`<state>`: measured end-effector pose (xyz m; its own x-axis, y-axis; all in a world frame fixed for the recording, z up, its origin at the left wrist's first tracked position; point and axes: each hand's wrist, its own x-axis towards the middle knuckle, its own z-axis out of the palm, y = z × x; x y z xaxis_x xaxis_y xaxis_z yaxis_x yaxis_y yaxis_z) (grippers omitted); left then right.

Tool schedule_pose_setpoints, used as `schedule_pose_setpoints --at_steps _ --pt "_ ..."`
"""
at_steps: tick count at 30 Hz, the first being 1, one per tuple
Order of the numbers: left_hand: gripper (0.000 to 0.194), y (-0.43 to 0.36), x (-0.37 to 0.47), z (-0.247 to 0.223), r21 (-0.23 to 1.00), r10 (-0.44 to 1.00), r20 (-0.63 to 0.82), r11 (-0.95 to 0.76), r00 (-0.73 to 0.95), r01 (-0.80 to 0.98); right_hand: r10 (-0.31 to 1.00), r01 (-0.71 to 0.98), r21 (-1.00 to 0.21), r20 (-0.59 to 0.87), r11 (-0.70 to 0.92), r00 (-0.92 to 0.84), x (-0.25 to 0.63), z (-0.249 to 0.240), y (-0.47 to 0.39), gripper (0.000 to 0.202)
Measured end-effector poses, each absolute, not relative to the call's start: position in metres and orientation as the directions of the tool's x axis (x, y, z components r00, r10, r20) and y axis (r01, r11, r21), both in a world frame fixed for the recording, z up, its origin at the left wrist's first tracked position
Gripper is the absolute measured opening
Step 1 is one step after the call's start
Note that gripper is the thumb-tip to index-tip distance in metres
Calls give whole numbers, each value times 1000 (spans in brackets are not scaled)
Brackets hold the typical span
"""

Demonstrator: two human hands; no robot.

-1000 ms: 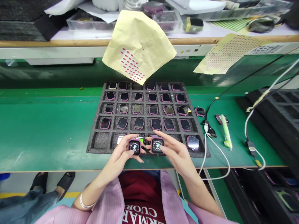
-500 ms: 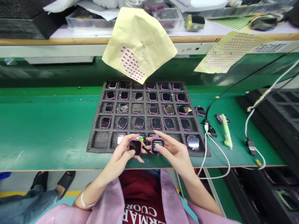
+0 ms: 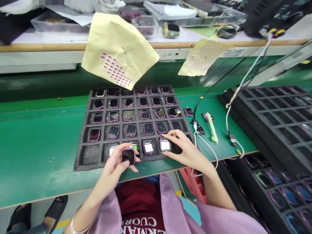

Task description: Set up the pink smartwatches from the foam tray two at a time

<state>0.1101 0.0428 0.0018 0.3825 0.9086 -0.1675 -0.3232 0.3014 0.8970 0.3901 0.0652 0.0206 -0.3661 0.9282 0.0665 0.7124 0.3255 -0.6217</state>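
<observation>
My left hand is closed around a purple-framed smartwatch without a strap, its screen dark, just over the tray's front edge. Between the thumb and fingers of my right hand is a second strapless smartwatch with a lit white screen, at a compartment in the front row. Below both lies a dark grey foam tray with rows of purple-framed smartwatches. One watch with a white screen sits between my hands, and another showing green is partly hidden behind my left fingers.
Right of the tray are a loose smartwatch, a pale green pen-like tool and white cables. More foam trays stand at the right. A yellow sticker sheet hangs from the shelf edge over the tray's back.
My right hand has moved away from my left, carrying its smartwatch to the front row; its screen went from text to white. My left hand still holds its watch. The view has shifted right.
</observation>
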Motion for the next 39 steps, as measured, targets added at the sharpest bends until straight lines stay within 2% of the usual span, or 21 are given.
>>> schedule_pose_setpoints --at_steps 3,5,8,11,13,16,18,21,24,26,28,30,34,39 --pt "36 42 113 4 898 918 -182 301 351 -321 907 740 -554 67 381 -416 407 30 62 44" --pt "35 42 114 5 901 927 -193 298 322 -317 920 794 -479 84 374 -383 417 34 58 39" --pt "34 43 116 5 906 929 -205 299 307 -300 966 921 -289 77 260 -248 423 31 51 32" --pt "34 44 117 4 923 926 -198 287 322 -257 990 992 -75 107 103 -95 417 17 43 39" --pt "36 45 119 2 946 931 -187 257 313 -199 984 997 -51 170 55 -46 411 6 39 43" --pt "38 45 121 0 977 951 -185 206 248 -61 962 973 -228 258 -31 91 407 -7 37 50" --pt "36 45 122 -1 984 962 -175 169 208 47 951 921 -380 244 -85 189 409 -10 39 52" --pt "31 44 122 -2 982 977 -133 107 169 158 954 783 -618 191 -67 232 411 -4 41 38" --pt "28 42 120 -2 976 979 -127 95 157 196 953 486 -870 211 82 217 405 10 41 20" --pt "28 41 119 -1 972 974 -142 104 177 212 968 220 -966 178 138 174 396 19 41 16" --pt "28 41 118 0 969 971 -144 99 191 224 990 -3 -996 90 91 113 385 25 41 19" --pt "28 40 119 2 970 972 -136 92 189 223 999 -137 -991 -15 -10 37 374 27 44 27" --pt "30 39 119 7 976 967 -167 134 191 172 979 -236 -956 -146 -177 -144 354 25 49 29" --pt "30 37 117 14 975 954 -216 197 208 105 887 -366 -866 -168 -341 -430 338 25 50 40"
